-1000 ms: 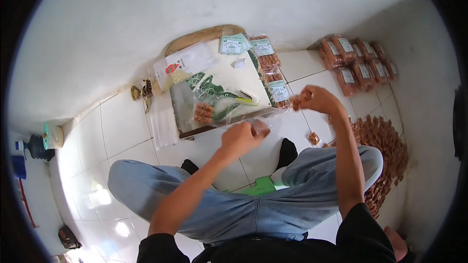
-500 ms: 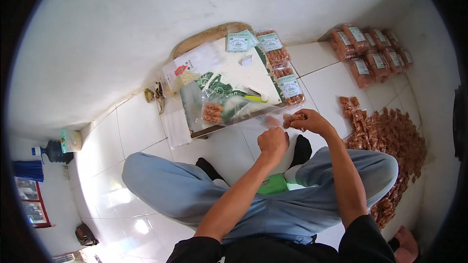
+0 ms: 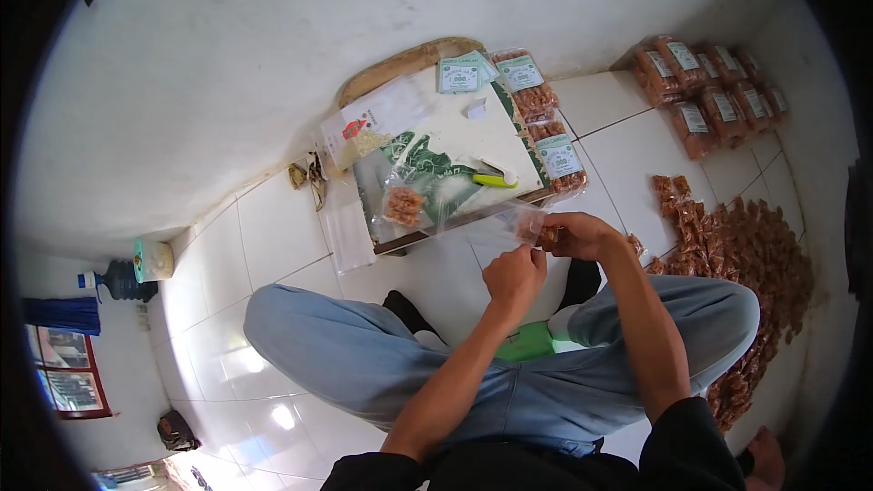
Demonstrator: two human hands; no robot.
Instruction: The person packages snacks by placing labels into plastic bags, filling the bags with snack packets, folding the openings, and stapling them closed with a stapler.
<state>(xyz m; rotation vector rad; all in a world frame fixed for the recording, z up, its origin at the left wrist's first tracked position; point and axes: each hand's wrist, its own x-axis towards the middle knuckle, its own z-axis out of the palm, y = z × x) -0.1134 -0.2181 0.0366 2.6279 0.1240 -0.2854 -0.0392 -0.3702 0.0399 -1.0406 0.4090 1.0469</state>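
My left hand (image 3: 515,280) is closed on the edge of a clear plastic bag (image 3: 496,225) in front of the low table (image 3: 455,150). My right hand (image 3: 582,238) is closed around small brown snack packets (image 3: 548,236) at the mouth of that bag. The two hands are close together, and the fingers partly hide the packets. On the table's near left part lies another clear bag with brown packets (image 3: 403,205) inside. A yellow-green stapler (image 3: 495,178) lies to its right. Green printed labels (image 3: 460,75) sit at the table's far edge.
Filled, labelled bags (image 3: 556,159) lie along the table's right side. More are stacked (image 3: 718,95) by the far right wall. A large heap of small packets (image 3: 755,282) spreads beside my right knee. A green object (image 3: 526,342) lies between my feet.
My right hand has brought the packets leftward and down to the bag's mouth. My left hand has come nearer to it, still gripping the bag. The whole view has shifted.
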